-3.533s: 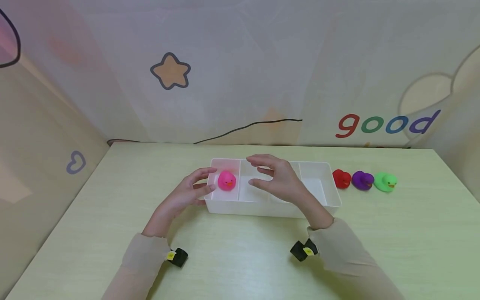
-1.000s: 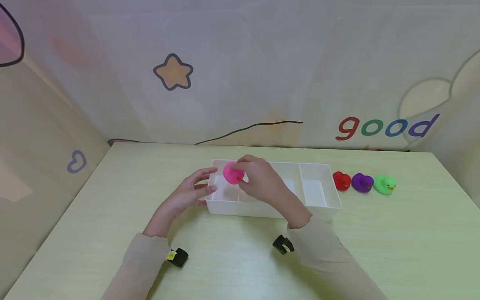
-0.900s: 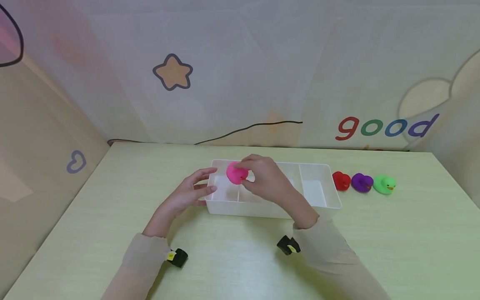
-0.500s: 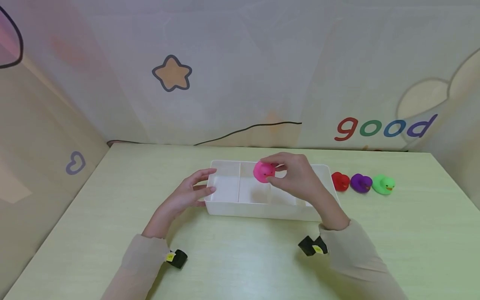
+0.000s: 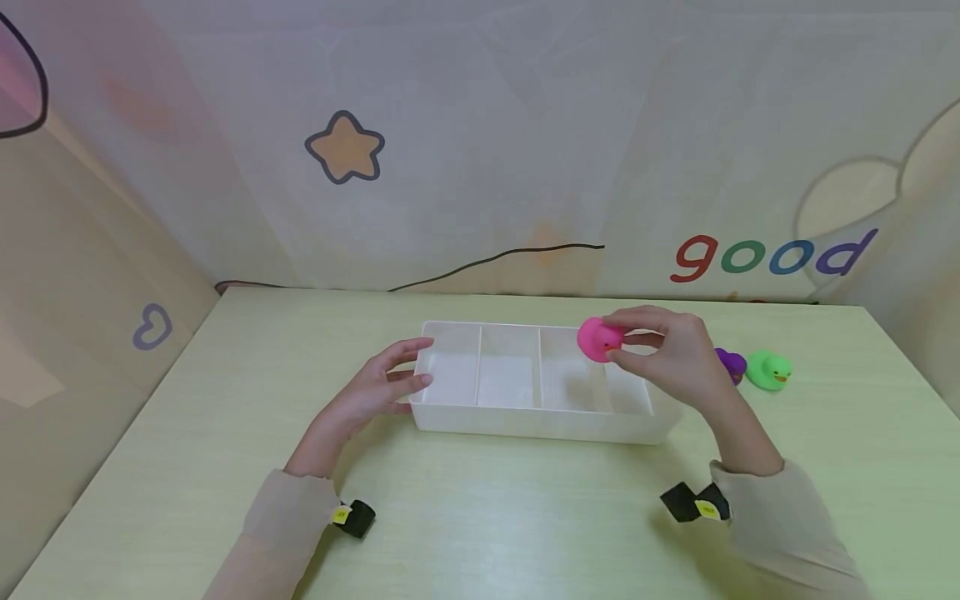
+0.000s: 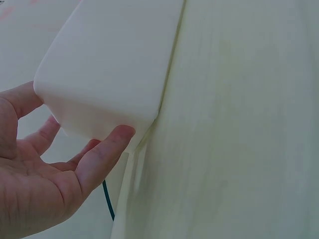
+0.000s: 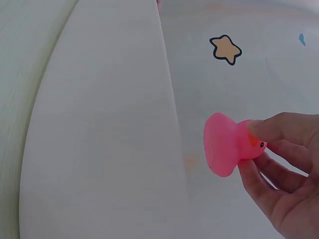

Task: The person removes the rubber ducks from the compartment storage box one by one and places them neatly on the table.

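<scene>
A pink rubber duck [image 5: 599, 340] is pinched by its head between the thumb and fingers of my right hand [image 5: 667, 350]. It is raised above the right part of a white divided box [image 5: 536, 423]; in the right wrist view the duck [image 7: 223, 144] lies on its side, base facing left. My left hand [image 5: 378, 379] touches the left end of the box with spread fingertips. The left wrist view shows its thumb and fingers [image 6: 102, 157] against the end wall. Right of the box sit a purple duck [image 5: 731, 365], partly covered by my right hand, and a green duck [image 5: 768, 370].
The pale wooden table [image 5: 480, 517] runs back to a printed cloth wall [image 5: 480, 150] with a star and the word "good". Similar cloth stands at both sides. Each wrist carries a small black camera, such as the left camera [image 5: 360, 518].
My right hand took the pink duck from the box's left compartment, lifted it and carried it rightward. The red duck is now hidden behind that hand. My left hand stayed put.
</scene>
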A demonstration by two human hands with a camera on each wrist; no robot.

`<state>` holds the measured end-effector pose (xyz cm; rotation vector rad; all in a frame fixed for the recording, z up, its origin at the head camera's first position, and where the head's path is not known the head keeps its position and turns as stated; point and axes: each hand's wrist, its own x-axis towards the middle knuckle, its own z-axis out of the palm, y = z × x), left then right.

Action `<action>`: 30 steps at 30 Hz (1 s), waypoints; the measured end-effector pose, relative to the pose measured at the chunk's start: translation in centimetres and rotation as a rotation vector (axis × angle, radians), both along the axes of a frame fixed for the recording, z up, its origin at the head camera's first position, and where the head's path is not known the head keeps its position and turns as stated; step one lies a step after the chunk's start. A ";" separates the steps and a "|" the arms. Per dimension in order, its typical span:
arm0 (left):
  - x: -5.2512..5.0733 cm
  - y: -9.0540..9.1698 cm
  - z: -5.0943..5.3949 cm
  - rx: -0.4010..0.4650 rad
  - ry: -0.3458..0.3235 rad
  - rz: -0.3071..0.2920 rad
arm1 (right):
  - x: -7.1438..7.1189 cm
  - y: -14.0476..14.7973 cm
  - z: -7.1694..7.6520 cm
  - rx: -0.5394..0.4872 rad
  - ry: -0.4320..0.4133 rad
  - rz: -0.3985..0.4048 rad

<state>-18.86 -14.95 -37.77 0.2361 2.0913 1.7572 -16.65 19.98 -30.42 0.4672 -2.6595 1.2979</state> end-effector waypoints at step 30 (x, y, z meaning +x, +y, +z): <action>0.0 -0.1 -0.1 -0.008 0.012 -0.006 | 2.0 13.0 -1.6 -0.072 -0.021 -0.297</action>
